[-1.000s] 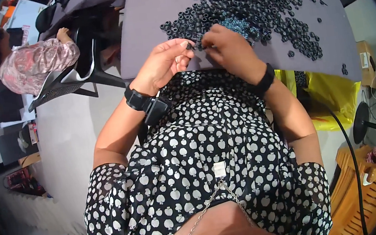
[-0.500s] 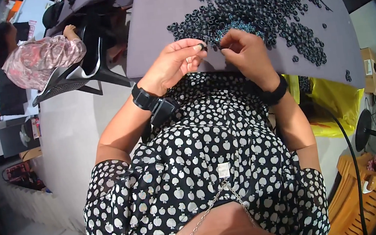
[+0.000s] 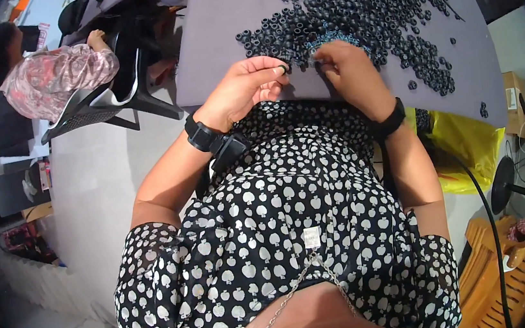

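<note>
Black piece (image 3: 284, 68) pinched tight in your L hand (image 3: 249, 89); may drop if pinch slips. R hand (image 3: 354, 74) part-curled, contents can't tell.

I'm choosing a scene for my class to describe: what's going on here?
The person's left hand pinches a small dark piece between thumb and finger. The right hand, apart from it, is close to a heap of small blue pieces; whether it holds anything is unclear. Many black ring-shaped pieces lie spread across the grey table.
</note>
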Motion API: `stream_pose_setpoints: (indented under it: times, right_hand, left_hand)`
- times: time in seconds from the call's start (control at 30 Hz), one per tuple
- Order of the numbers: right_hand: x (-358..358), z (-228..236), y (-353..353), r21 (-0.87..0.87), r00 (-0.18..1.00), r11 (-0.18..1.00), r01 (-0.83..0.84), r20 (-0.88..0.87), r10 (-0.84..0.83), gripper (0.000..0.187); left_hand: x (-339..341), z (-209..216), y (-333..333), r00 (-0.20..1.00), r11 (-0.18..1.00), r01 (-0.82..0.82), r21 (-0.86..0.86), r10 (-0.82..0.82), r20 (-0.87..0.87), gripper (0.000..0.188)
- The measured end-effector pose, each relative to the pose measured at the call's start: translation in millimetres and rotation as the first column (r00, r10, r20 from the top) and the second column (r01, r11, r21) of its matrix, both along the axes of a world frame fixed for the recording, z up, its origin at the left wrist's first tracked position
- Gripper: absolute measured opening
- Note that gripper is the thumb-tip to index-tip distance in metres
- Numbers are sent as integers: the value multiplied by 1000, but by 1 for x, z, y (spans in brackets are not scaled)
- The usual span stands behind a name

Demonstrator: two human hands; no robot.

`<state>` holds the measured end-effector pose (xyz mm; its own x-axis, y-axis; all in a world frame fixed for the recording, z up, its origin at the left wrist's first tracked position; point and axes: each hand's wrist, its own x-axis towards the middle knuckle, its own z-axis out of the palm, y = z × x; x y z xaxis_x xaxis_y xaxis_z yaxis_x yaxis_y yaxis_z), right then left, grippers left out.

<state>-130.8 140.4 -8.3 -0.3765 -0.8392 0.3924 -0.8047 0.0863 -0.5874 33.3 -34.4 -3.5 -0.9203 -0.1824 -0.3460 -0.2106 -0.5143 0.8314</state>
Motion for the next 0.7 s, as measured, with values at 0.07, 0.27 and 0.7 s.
stream_pose_setpoints:
  times: [0.07, 0.27, 0.7]
  right_hand:
    - [-6, 2, 6, 64, 998, 998, 17, 60, -21, 22]
    - [3, 10, -4, -24, 1000, 1000, -5, 24, 5, 16]
    - [7, 10, -17, 195, 984, 980, 47, -180, -11, 5]
  left_hand:
    - [0, -1, 0, 1000, 1000, 4, 14, -4, -10, 16]
    - [0, -2, 0, 1000, 1000, 4, 1, -4, 0, 16]
    - [2, -4, 0, 1000, 1000, -8, 9, 8, -10, 18]
